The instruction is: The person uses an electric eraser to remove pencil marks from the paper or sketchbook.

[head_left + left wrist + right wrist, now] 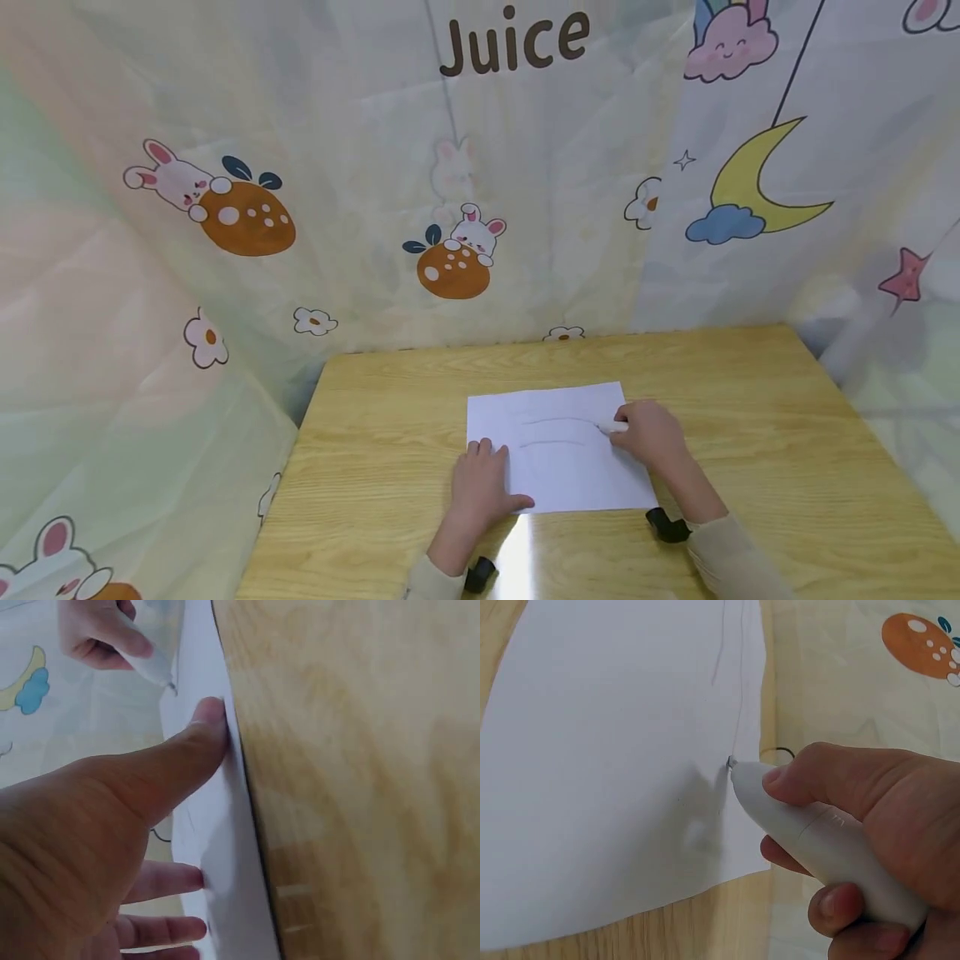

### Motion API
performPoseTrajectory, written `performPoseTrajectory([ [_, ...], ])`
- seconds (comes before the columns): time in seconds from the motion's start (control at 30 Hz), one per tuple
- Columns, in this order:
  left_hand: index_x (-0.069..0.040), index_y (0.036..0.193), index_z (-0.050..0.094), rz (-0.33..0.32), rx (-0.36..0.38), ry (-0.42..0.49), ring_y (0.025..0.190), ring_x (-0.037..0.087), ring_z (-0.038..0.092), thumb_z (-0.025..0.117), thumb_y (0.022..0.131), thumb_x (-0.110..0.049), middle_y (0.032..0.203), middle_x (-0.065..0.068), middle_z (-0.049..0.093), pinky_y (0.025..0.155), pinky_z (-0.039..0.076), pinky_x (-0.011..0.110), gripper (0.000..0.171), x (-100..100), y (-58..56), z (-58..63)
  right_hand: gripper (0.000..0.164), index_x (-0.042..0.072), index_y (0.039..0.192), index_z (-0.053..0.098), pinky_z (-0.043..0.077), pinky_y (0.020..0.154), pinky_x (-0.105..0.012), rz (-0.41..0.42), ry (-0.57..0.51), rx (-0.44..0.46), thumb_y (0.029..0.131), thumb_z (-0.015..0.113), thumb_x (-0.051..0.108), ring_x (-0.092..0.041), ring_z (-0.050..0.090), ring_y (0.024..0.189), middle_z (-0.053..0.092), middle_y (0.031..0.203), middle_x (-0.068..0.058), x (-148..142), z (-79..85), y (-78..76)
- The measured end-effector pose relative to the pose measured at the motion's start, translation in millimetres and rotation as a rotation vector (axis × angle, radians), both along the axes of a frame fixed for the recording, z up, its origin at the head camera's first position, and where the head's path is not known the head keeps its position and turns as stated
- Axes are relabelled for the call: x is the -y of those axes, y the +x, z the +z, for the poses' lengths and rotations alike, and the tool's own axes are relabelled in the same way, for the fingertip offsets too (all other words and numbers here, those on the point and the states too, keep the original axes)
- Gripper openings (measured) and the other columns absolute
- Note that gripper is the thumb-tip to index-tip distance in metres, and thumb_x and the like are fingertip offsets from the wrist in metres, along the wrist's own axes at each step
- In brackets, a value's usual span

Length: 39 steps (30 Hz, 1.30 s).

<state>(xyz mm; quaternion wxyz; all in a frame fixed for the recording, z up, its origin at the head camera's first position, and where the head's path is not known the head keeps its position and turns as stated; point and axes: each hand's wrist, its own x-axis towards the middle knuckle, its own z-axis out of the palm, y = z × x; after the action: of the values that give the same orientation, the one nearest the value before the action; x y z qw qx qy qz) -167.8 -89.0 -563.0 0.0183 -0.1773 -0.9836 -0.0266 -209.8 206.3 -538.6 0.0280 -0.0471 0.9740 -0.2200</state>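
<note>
Pale sleeves (738, 560) lie nearest us, with a small black device (666, 527) beside each cuff. We see white paper (573, 483) on the wooden table (375, 500), short of its far edge. Over the paper's near left corner we find the left hand (478, 483), its fingers spread, its thumb out along the near edge, gripping nothing. The right hand (654, 437) lies over the right edge, thumb and fingers curled round a white pen (817, 836), whose tip touches the paper at the right end of the farther of two thin curved lines (552, 442).
</note>
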Motion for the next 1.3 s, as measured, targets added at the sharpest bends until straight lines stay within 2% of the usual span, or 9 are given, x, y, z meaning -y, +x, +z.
performPoseTrajectory([
  [0.1,-0.008,0.110,0.068,-0.003,0.015,0.037,0.082,0.021,0.047,0.075,0.057,-0.075,0.094,0.005,0.051,0.057,0.046,0.028,0.085,0.0,3.8,-2.8,0.017,0.005,0.086,0.074,0.048,0.054,-0.036,-0.010,-0.005,-0.007,0.075,0.075,0.017,-0.016,0.055,0.061,0.068,0.082,-0.006,-1.2,-5.4,2.6],
  [0.23,-0.007,0.104,0.068,-0.004,0.025,0.073,0.081,0.022,0.044,0.078,0.058,-0.071,0.094,0.005,0.051,0.061,0.045,0.029,0.079,-0.3,2.3,-6.3,0.018,0.005,0.089,0.074,0.048,0.053,-0.036,-0.015,0.004,-0.014,0.075,0.075,0.018,-0.016,0.055,0.061,0.069,0.082,-0.006,-1.9,-9.1,3.0],
  [0.4,-0.003,0.104,0.067,0.030,0.047,0.127,0.081,0.024,0.042,0.084,0.059,-0.062,0.095,0.007,0.051,0.066,0.044,0.030,0.077,-5.0,0.1,-0.2,0.020,0.005,0.090,0.073,0.048,0.053,-0.037,-0.015,0.002,-0.036,0.076,0.075,0.018,-0.018,0.058,0.063,0.069,0.081,-0.006,1.9,-4.4,-1.1],
  [0.63,0.000,0.106,0.066,0.071,0.059,0.111,0.086,0.029,0.047,0.087,0.059,-0.057,0.098,0.011,0.053,0.068,0.049,0.034,0.077,-11.9,0.8,11.3,0.020,0.004,0.090,0.073,0.048,0.053,-0.039,-0.017,0.021,-0.028,0.075,0.074,0.017,-0.021,0.059,0.065,0.069,0.082,-0.008,6.7,4.8,-3.3],
  [0.8,0.000,0.111,0.065,0.069,0.080,0.095,0.091,0.031,0.048,0.085,0.062,-0.058,0.102,0.011,0.054,0.074,0.049,0.036,0.079,-10.8,4.8,9.5,0.019,0.004,0.089,0.073,0.048,0.050,-0.037,-0.012,0.028,-0.031,0.075,0.074,0.016,-0.019,0.058,0.062,0.069,0.080,-0.007,10.2,3.6,-5.0],
  [0.93,0.001,0.117,0.064,0.067,0.110,0.128,0.098,0.033,0.049,0.086,0.063,-0.054,0.111,0.014,0.055,0.077,0.051,0.037,0.081,-10.0,6.3,9.1,0.018,0.004,0.088,0.073,0.049,0.052,-0.038,-0.018,0.035,-0.004,0.075,0.073,0.016,-0.019,0.057,0.062,0.069,0.081,-0.008,9.6,4.1,-3.3],
  [1.17,0.001,0.113,0.063,0.031,0.136,0.162,0.109,0.037,0.050,0.088,0.062,-0.051,0.117,0.017,0.056,0.085,0.050,0.041,0.077,-7.5,6.5,5.6,0.020,0.002,0.091,0.073,0.050,0.054,-0.038,-0.048,0.024,0.038,0.076,0.073,0.015,-0.019,0.058,0.064,0.069,0.084,-0.009,11.4,2.0,2.9],
  [1.3,-0.005,0.123,0.061,0.021,0.124,0.132,0.102,0.035,0.051,0.088,0.062,-0.053,0.117,0.015,0.056,0.079,0.051,0.040,0.082,-7.2,3.3,5.1,0.019,0.002,0.090,0.073,0.049,0.053,-0.039,-0.043,0.007,-0.001,0.075,0.073,0.014,-0.021,0.059,0.064,0.069,0.083,-0.009,10.2,1.3,5.2],
])
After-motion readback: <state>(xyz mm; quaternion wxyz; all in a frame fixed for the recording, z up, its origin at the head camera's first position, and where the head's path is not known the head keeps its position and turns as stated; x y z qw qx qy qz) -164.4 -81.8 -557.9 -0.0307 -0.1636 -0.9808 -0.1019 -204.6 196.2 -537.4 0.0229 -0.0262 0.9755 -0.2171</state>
